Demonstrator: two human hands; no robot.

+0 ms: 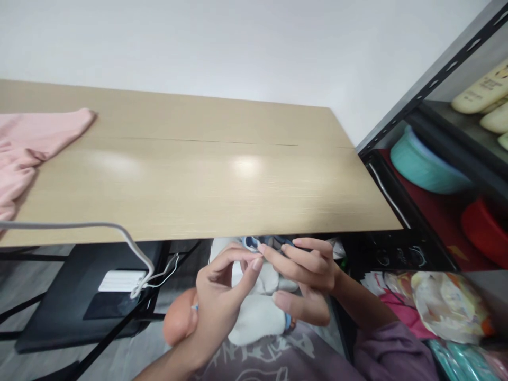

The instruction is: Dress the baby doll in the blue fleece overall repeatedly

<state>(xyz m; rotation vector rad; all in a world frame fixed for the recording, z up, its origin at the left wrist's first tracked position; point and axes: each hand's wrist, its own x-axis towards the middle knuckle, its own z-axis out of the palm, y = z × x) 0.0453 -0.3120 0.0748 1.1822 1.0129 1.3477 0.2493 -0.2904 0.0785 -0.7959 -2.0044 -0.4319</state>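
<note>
Both my hands work below the near edge of the wooden table (206, 180), over my lap. My left hand (222, 296) is curled, its fingertips pinching at a small blue-and-white piece (251, 243). My right hand (305, 275) meets it from the right, fingers bent and pinching the same small piece. Under the hands lies a doll in a white garment (257, 312), its bare peach-coloured head (178, 320) at the left. What exactly the fingertips grip is partly hidden.
A pink cloth (27, 148) lies on the table's left end. A white cable (119, 233) runs over the near edge toward a black case (79, 296) below. A metal shelf at right holds a teal basin (424, 169), a red bowl (484, 227), cream bottles (482, 90) and plastic bags (444, 301).
</note>
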